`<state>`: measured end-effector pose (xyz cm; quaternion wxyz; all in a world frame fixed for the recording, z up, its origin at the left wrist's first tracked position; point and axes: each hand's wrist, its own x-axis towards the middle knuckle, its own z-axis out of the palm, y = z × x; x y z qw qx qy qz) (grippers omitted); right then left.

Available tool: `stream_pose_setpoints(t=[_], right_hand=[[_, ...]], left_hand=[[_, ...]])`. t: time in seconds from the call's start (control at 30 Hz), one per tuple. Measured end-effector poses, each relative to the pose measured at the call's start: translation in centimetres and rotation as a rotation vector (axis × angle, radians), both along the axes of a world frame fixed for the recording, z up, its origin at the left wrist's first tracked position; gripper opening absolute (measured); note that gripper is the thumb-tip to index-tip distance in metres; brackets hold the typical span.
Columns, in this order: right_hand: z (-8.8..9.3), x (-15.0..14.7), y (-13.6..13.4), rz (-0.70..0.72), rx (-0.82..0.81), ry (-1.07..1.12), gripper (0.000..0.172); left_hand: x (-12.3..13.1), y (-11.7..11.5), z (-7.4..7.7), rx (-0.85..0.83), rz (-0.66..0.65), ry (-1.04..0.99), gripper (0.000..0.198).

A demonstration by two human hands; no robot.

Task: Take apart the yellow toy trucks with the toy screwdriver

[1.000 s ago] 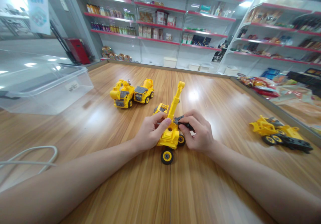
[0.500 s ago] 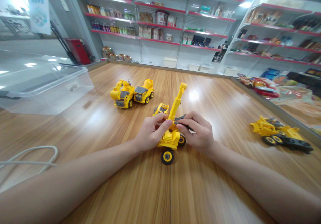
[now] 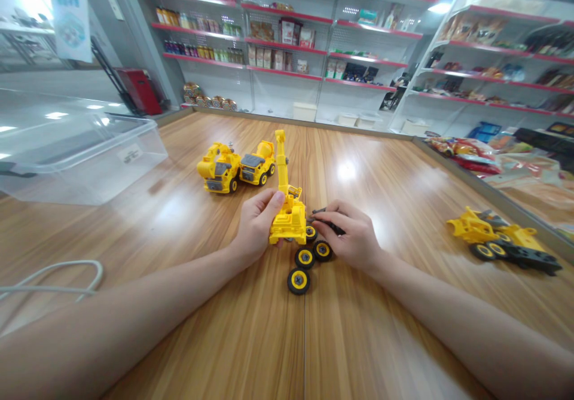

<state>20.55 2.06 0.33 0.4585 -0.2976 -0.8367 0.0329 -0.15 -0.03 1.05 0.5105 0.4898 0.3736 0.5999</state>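
Observation:
My left hand grips a yellow toy crane body by its left side, its boom pointing up. To the right, my right hand is closed around a dark grey part, mostly hidden by the fingers. Several loose black wheels with yellow rims, one of them nearest me, lie on the table between and below the hands. Behind the crane body, a yellow piece is partly hidden.
Two yellow toy trucks stand behind on the left. A clear plastic bin is at the far left, with a white cable nearer. Yellow and black toy parts lie at the right. Stocked shelves stand beyond the table.
The crane body has moved left with my left hand, away from my right hand, and its boom is more upright. More of the wheels now show. My right hand has barely moved.

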Motion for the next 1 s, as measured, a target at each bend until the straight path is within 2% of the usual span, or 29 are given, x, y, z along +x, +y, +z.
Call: stream_pose_setpoints(t=[0.1,0.27,0.47,0.63,0.77,1.0], right_hand=[[-0.2,0.0,0.1,0.06,-0.033,-0.1,0.014],[0.1,0.1,-0.2,0.11,0.001,-0.263,0.017],[0.3,-0.5,-0.3,0.01,0.03,-0.299,0.021],[0.7,-2.0,0.2,-0.119,0.039,-0.354,0.02],[0.6,-2.4,0.3,-0.145,0.011,-0.39,0.02],[0.4,-1.3,-0.1,-0.143,-0.057,-0.265,0.018]], left_hand=[[0.1,0.0,0.1,-0.007,-0.009,0.013,0.034],[0.2,0.1,0.1,0.0,0.039,-0.041,0.031],[0.5,0.0,0.3,0.007,0.074,-0.023,0.032],[0.7,0.2,0.1,0.046,0.164,-0.025,0.033],[0.6,0.4,-0.1,0.071,0.217,-0.004,0.034],[0.6,0.1,0.3,0.032,0.145,-0.001,0.032]])
